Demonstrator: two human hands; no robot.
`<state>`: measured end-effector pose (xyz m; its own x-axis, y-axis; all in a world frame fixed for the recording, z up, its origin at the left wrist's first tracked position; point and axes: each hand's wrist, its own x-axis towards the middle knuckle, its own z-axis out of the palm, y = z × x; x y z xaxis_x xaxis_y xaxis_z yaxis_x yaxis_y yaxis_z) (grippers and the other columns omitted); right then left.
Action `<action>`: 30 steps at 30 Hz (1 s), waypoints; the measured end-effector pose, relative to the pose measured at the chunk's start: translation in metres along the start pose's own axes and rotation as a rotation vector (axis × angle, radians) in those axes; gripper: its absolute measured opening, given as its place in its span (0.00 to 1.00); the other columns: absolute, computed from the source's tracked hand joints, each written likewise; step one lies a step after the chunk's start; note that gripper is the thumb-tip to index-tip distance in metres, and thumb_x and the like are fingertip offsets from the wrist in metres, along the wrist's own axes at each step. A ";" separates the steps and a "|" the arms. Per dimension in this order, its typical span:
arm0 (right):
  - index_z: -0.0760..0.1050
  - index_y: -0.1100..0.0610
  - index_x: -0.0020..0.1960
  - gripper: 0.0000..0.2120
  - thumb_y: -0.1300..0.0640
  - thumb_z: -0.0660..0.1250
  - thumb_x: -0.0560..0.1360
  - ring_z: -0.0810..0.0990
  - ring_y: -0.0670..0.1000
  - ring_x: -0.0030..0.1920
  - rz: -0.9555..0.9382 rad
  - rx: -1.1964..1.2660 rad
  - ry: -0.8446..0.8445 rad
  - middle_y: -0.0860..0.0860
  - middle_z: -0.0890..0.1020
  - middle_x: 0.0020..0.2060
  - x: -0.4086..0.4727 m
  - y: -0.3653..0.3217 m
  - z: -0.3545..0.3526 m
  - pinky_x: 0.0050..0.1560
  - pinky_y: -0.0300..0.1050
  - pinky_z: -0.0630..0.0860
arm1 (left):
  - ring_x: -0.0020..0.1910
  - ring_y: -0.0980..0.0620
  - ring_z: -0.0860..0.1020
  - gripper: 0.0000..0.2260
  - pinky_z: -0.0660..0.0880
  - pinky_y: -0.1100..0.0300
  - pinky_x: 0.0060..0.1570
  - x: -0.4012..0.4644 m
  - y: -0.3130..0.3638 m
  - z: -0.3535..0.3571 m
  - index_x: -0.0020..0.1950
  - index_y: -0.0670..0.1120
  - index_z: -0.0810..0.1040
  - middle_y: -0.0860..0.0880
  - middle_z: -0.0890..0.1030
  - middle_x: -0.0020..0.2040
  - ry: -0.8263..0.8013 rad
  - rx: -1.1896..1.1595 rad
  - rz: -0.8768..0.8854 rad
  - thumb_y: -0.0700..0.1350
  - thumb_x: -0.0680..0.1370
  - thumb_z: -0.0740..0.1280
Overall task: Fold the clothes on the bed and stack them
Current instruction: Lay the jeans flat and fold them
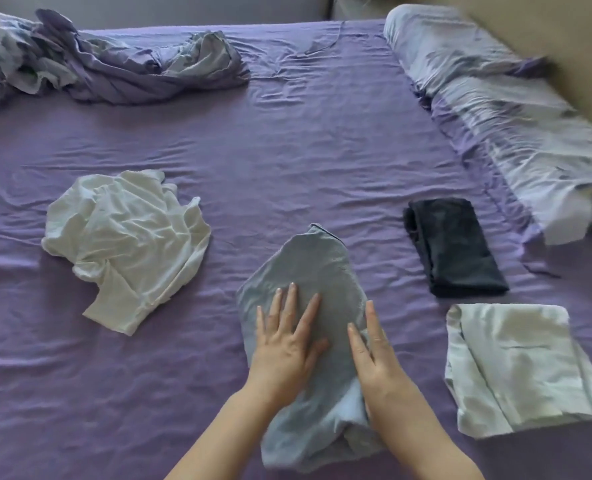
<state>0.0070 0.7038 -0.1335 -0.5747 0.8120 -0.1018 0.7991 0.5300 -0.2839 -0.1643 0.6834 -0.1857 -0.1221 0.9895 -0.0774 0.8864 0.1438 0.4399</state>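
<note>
Both hands lie flat with fingers spread — the left hand point(284, 344) and right hand point(377, 362) grip nothing, only press the grey-blue folded garment point(308, 271) on the purple-sheeted bed point(287, 150).

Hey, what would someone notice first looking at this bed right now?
Both hands, left hand and right hand, press flat on a grey garment at centre front. A crumpled white T-shirt lies left; a folded dark garment and folded white garment lie apart on the right.

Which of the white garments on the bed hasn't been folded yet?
The crumpled white shirt left of the hands; the other white garment, on the right, is folded flat.
</note>
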 end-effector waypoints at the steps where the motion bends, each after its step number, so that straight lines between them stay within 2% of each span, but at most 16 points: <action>1: 0.64 0.64 0.70 0.30 0.68 0.54 0.68 0.69 0.56 0.69 0.027 0.000 -0.031 0.66 0.56 0.73 0.000 0.016 0.004 0.63 0.34 0.62 | 0.74 0.53 0.32 0.29 0.34 0.46 0.72 0.005 0.003 0.008 0.74 0.63 0.37 0.52 0.36 0.75 -0.036 0.045 0.002 0.69 0.74 0.40; 3: 0.63 0.64 0.70 0.38 0.72 0.67 0.61 0.75 0.54 0.63 0.066 0.079 -0.104 0.65 0.54 0.73 0.001 0.046 0.013 0.47 0.28 0.70 | 0.71 0.51 0.27 0.30 0.33 0.44 0.71 0.013 0.006 0.024 0.72 0.63 0.34 0.52 0.32 0.74 -0.149 0.142 -0.019 0.70 0.72 0.37; 4: 0.61 0.65 0.71 0.41 0.75 0.67 0.59 0.73 0.53 0.65 0.071 0.157 -0.151 0.64 0.48 0.74 0.002 0.061 0.020 0.43 0.26 0.69 | 0.70 0.51 0.25 0.31 0.32 0.43 0.71 0.015 0.006 0.033 0.71 0.63 0.32 0.52 0.30 0.73 -0.207 0.183 -0.029 0.71 0.70 0.34; 6: 0.49 0.61 0.76 0.38 0.74 0.59 0.69 0.56 0.47 0.73 0.013 0.187 -0.196 0.53 0.29 0.72 0.007 0.090 0.036 0.54 0.22 0.62 | 0.69 0.50 0.24 0.33 0.31 0.42 0.70 0.016 0.005 0.046 0.71 0.63 0.31 0.52 0.28 0.72 -0.289 0.221 -0.051 0.72 0.68 0.32; 7: 0.44 0.57 0.76 0.36 0.73 0.54 0.73 0.49 0.47 0.75 0.035 0.258 -0.245 0.48 0.26 0.70 0.008 0.101 0.042 0.59 0.22 0.55 | 0.69 0.49 0.24 0.32 0.32 0.41 0.70 0.016 0.002 0.056 0.71 0.63 0.32 0.52 0.29 0.72 -0.308 0.232 -0.060 0.71 0.69 0.32; 8: 0.43 0.55 0.76 0.34 0.72 0.52 0.75 0.44 0.48 0.76 0.073 0.314 -0.299 0.46 0.27 0.69 0.008 0.111 0.050 0.62 0.22 0.48 | 0.71 0.48 0.26 0.31 0.34 0.40 0.71 0.014 -0.001 0.067 0.72 0.63 0.34 0.50 0.32 0.74 -0.305 0.249 -0.066 0.70 0.71 0.34; 10: 0.48 0.52 0.76 0.30 0.68 0.52 0.77 0.42 0.49 0.76 0.111 0.359 -0.320 0.44 0.33 0.69 0.012 0.123 0.062 0.65 0.25 0.42 | 0.76 0.45 0.40 0.30 0.45 0.38 0.69 0.009 -0.005 0.079 0.75 0.60 0.47 0.45 0.49 0.78 -0.279 0.282 -0.075 0.70 0.76 0.41; 12: 0.52 0.47 0.75 0.24 0.51 0.49 0.80 0.39 0.50 0.76 0.143 0.275 -0.332 0.44 0.36 0.71 0.016 0.125 0.069 0.71 0.36 0.40 | 0.75 0.43 0.53 0.33 0.52 0.37 0.65 0.006 -0.006 0.088 0.76 0.57 0.58 0.43 0.60 0.76 -0.265 0.308 -0.074 0.71 0.75 0.47; 13: 0.52 0.44 0.75 0.28 0.39 0.42 0.77 0.35 0.51 0.75 0.156 0.158 -0.346 0.43 0.36 0.72 0.018 0.124 0.072 0.72 0.44 0.37 | 0.75 0.41 0.55 0.34 0.53 0.36 0.65 0.005 -0.005 0.091 0.76 0.56 0.59 0.43 0.60 0.76 -0.259 0.331 -0.065 0.72 0.74 0.48; 14: 0.52 0.42 0.75 0.37 0.30 0.33 0.70 0.33 0.51 0.74 0.146 0.059 -0.326 0.43 0.37 0.72 0.021 0.122 0.077 0.71 0.48 0.34 | 0.75 0.40 0.55 0.35 0.53 0.36 0.65 0.004 -0.005 0.093 0.76 0.55 0.59 0.42 0.59 0.76 -0.239 0.343 -0.052 0.73 0.74 0.49; 15: 0.52 0.42 0.75 0.44 0.25 0.27 0.65 0.32 0.52 0.74 0.129 0.017 -0.299 0.44 0.41 0.74 0.025 0.117 0.079 0.70 0.50 0.32 | 0.75 0.39 0.54 0.36 0.52 0.35 0.66 0.003 -0.002 0.093 0.76 0.55 0.59 0.42 0.58 0.76 -0.216 0.346 -0.049 0.73 0.73 0.50; 16: 0.55 0.43 0.74 0.45 0.25 0.26 0.65 0.36 0.54 0.75 0.100 0.001 -0.258 0.48 0.47 0.75 0.029 0.111 0.082 0.70 0.51 0.32 | 0.76 0.39 0.53 0.36 0.52 0.34 0.66 0.002 0.000 0.096 0.76 0.54 0.59 0.42 0.57 0.77 -0.192 0.337 -0.056 0.73 0.73 0.50; 18: 0.60 0.45 0.73 0.36 0.29 0.35 0.73 0.48 0.57 0.75 0.069 -0.036 -0.277 0.54 0.61 0.74 0.031 0.099 0.094 0.71 0.59 0.43 | 0.76 0.38 0.52 0.36 0.52 0.33 0.66 -0.006 0.007 0.102 0.76 0.54 0.58 0.42 0.55 0.77 -0.161 0.303 -0.106 0.71 0.73 0.54; 19: 0.60 0.45 0.73 0.32 0.32 0.38 0.75 0.51 0.58 0.74 0.078 -0.048 -0.295 0.55 0.63 0.73 0.031 0.096 0.101 0.68 0.62 0.48 | 0.76 0.38 0.51 0.35 0.52 0.32 0.66 -0.012 0.011 0.106 0.76 0.54 0.59 0.42 0.55 0.77 -0.150 0.280 -0.135 0.70 0.73 0.55; 24: 0.51 0.45 0.76 0.30 0.34 0.41 0.77 0.56 0.59 0.74 0.056 -0.029 -0.211 0.55 0.56 0.75 0.017 0.107 0.138 0.69 0.65 0.52 | 0.75 0.37 0.55 0.33 0.54 0.29 0.65 -0.029 0.013 0.127 0.75 0.52 0.62 0.41 0.57 0.77 -0.130 0.266 -0.147 0.69 0.75 0.51; 30: 0.46 0.44 0.76 0.30 0.35 0.39 0.77 0.51 0.57 0.75 0.054 -0.049 -0.165 0.56 0.55 0.75 0.020 0.111 0.153 0.69 0.67 0.50 | 0.75 0.37 0.54 0.33 0.53 0.32 0.65 -0.022 0.010 0.131 0.76 0.53 0.58 0.41 0.54 0.77 -0.229 0.294 -0.201 0.70 0.75 0.49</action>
<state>0.0574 0.7416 -0.3131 -0.5489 0.7906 -0.2713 0.8347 0.5014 -0.2277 -0.0941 0.6609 -0.2971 -0.2327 0.9084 -0.3473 0.9488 0.2905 0.1240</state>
